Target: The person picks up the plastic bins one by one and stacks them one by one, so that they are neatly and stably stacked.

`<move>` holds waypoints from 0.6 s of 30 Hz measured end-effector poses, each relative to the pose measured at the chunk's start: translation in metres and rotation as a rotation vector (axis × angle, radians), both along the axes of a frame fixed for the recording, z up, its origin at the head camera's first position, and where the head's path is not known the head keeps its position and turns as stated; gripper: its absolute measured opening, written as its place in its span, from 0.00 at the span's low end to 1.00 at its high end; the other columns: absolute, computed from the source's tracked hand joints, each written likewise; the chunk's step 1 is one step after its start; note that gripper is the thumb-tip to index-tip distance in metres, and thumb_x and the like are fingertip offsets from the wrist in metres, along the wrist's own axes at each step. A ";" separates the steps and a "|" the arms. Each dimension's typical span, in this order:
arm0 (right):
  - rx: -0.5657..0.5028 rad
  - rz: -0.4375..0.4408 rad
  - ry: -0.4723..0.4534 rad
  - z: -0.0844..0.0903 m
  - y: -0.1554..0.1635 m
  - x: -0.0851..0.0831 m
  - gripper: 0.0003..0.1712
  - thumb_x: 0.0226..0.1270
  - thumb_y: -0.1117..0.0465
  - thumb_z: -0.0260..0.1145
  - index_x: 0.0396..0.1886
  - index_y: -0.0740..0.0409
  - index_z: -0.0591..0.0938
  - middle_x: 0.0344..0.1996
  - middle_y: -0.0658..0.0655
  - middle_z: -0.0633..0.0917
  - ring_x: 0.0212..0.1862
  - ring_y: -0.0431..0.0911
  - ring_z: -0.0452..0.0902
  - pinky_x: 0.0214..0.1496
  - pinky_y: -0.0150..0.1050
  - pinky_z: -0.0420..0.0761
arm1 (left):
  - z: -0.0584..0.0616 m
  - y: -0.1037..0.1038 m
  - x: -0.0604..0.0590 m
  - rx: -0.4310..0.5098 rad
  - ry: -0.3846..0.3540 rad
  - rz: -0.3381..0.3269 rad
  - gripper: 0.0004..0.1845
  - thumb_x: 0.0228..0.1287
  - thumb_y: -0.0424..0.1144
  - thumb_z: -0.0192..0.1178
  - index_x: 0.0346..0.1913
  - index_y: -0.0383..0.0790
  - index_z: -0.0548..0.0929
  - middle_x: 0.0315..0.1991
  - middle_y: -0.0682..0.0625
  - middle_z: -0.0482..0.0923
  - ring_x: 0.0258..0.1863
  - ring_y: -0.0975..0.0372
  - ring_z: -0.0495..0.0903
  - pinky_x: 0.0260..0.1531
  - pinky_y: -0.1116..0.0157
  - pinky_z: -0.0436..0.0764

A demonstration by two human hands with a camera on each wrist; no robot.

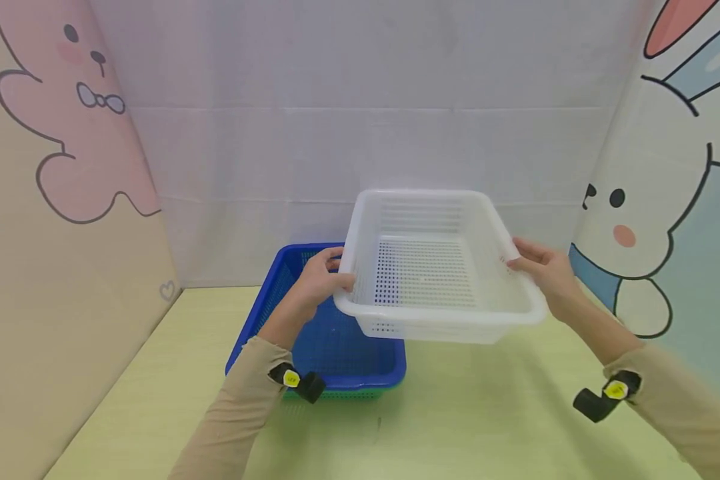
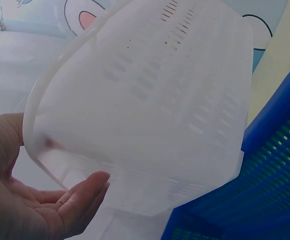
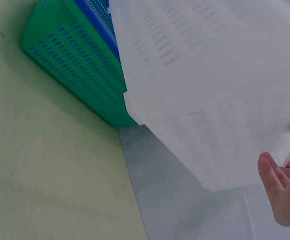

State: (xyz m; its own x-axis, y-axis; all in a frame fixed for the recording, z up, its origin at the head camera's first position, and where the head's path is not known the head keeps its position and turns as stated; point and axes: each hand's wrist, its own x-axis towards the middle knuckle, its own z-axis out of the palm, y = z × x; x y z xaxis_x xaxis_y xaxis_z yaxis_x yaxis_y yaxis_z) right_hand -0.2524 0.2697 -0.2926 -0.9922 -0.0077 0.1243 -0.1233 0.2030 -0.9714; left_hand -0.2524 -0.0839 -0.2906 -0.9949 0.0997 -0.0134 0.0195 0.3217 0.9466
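Note:
A white plastic basket (image 1: 426,273) with slotted walls and a perforated bottom is held in the air, slightly tilted. My left hand (image 1: 321,283) grips its left rim, thumb over the edge and fingers beneath, as the left wrist view also shows. On the opposite rim, my right hand (image 1: 546,273) pinches the edge in the same way. Below and to the left, a blue basket (image 1: 396,370) sits nested in a green basket (image 3: 75,65). The white basket covers part of the blue one's right side in the head view.
The baskets stand on a pale yellow-green table (image 1: 468,413). Behind it hangs a white cloth wall (image 1: 360,120). Side panels carry a pink cartoon animal (image 1: 90,133) on the left and a white rabbit (image 1: 648,220) on the right.

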 end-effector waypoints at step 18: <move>-0.021 0.014 0.064 -0.008 -0.066 0.002 0.34 0.59 0.65 0.62 0.65 0.68 0.62 0.59 0.67 0.66 0.42 0.25 0.72 0.40 0.22 0.75 | 0.001 -0.076 0.010 -0.061 0.063 -0.106 0.41 0.47 0.27 0.55 0.68 0.34 0.53 0.60 0.34 0.63 0.54 0.43 0.68 0.51 0.46 0.71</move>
State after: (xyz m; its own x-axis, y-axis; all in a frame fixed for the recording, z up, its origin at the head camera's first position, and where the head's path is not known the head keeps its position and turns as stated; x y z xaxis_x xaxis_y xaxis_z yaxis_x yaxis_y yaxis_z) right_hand -0.2500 0.2039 -0.3009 -0.9821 -0.0179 0.1877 -0.1878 0.1803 -0.9655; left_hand -0.2420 -0.1602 -0.2897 -0.9778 0.2056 0.0395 0.1153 0.3711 0.9214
